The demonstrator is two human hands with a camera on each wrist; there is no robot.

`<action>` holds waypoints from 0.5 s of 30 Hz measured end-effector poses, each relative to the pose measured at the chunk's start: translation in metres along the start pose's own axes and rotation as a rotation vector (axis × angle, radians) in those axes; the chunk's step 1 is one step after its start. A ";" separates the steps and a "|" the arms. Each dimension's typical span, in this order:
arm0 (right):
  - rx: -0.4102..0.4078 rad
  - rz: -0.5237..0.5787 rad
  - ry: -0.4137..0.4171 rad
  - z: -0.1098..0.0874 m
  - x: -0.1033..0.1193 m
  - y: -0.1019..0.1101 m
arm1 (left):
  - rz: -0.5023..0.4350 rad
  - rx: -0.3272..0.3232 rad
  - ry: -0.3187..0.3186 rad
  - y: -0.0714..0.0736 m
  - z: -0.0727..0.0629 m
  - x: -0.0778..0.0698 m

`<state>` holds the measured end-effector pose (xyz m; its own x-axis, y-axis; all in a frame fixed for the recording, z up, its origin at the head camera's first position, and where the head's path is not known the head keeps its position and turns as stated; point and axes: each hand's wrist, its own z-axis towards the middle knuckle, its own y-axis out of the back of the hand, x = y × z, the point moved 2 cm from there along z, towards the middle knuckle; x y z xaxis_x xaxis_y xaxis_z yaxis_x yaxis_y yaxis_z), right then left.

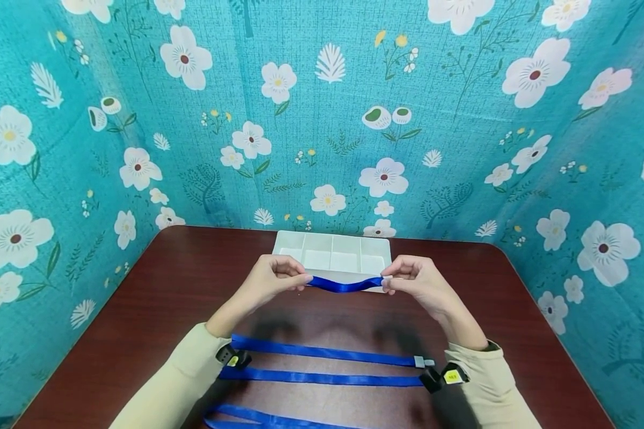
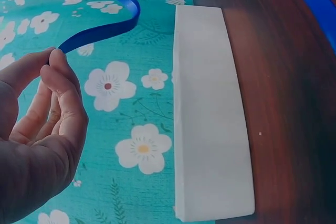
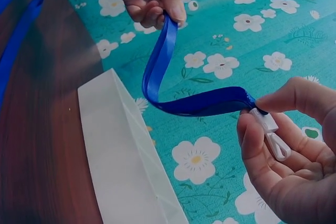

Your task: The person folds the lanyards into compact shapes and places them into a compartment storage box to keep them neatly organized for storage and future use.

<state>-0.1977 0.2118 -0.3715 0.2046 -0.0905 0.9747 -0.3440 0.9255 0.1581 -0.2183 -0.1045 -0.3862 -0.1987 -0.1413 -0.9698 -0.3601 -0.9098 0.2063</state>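
Observation:
A folded blue lanyard (image 1: 343,287) is stretched, sagging slightly, between both hands in front of the white tray. My left hand (image 1: 279,276) pinches one end of it between thumb and fingers. The other end, near its white plastic clip (image 3: 270,127), is pinched by my right hand (image 1: 415,283). In the right wrist view the clip's loop hangs over the curled fingers, and the strap is doubled in layers. The left wrist view shows the left fingertips (image 2: 59,56) closed on the strap's end.
A white compartment tray (image 1: 318,260) stands at the table's back edge, behind the hands. Other blue lanyards (image 1: 322,378) lie across the dark wooden table (image 1: 166,298) nearer the body, one with a light clip (image 1: 423,361). A floral turquoise cloth (image 1: 300,149) hangs around the table.

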 end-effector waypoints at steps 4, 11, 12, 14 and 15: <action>0.009 0.020 0.002 0.003 0.002 -0.005 | 0.024 0.013 -0.040 -0.003 0.002 -0.006; 0.011 0.030 0.002 0.009 0.005 -0.012 | 0.043 0.031 -0.074 -0.008 0.006 -0.014; 0.012 0.028 0.003 0.009 0.006 -0.013 | 0.049 0.031 -0.076 -0.009 0.007 -0.015; 0.011 0.029 0.001 0.011 0.007 -0.015 | 0.056 0.029 -0.079 -0.011 0.008 -0.016; 0.013 0.030 -0.001 0.011 0.008 -0.016 | 0.055 0.027 -0.079 -0.011 0.008 -0.017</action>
<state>-0.2010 0.1925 -0.3646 0.1934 -0.0630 0.9791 -0.3616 0.9231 0.1308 -0.2186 -0.0885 -0.3714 -0.2900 -0.1583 -0.9438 -0.3710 -0.8905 0.2634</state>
